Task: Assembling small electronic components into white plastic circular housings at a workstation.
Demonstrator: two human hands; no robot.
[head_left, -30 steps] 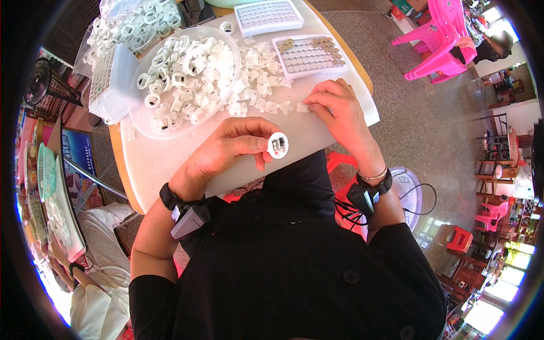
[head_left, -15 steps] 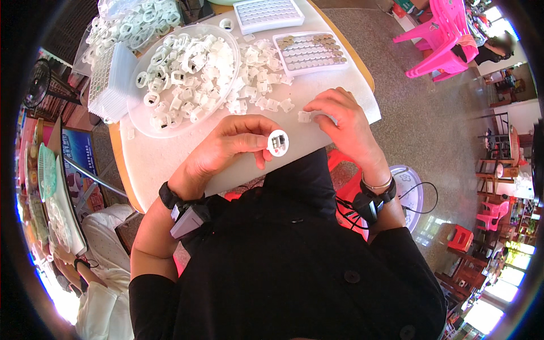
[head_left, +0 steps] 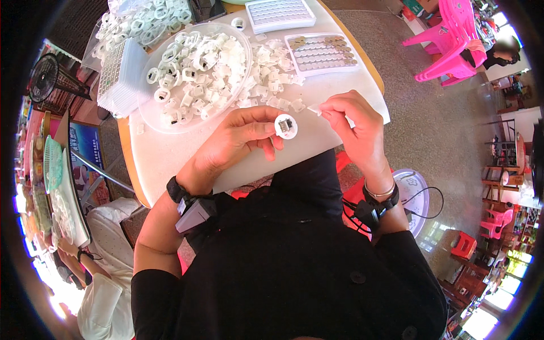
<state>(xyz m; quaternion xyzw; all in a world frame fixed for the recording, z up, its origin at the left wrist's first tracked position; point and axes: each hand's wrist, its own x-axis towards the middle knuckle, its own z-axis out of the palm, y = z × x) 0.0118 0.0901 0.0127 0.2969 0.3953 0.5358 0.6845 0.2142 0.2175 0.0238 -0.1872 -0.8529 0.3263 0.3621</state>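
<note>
My left hand point(head_left: 241, 136) pinches a small round white plastic disc point(head_left: 286, 126) with a dark square centre, held above the near edge of the white table point(head_left: 164, 156). My right hand point(head_left: 351, 122) is just right of it, fingertips closed on a tiny white clip piece point(head_left: 314, 110). The two hands are a few centimetres apart. Beyond them lies a loose heap of small white plastic parts point(head_left: 272, 85).
A clear round bowl point(head_left: 148, 110) heaped with white ring parts sits at the left. Two white grid trays point(head_left: 320, 54) point(head_left: 277, 12) lie at the far side, a stack of trays point(head_left: 116, 76) at far left. Pink chairs point(head_left: 447, 39) stand beyond. Another person point(head_left: 105, 272) sits lower left.
My right hand has lifted off the table with a small white piece and drawn toward the disc. My left hand has stayed nearly still with the disc.
</note>
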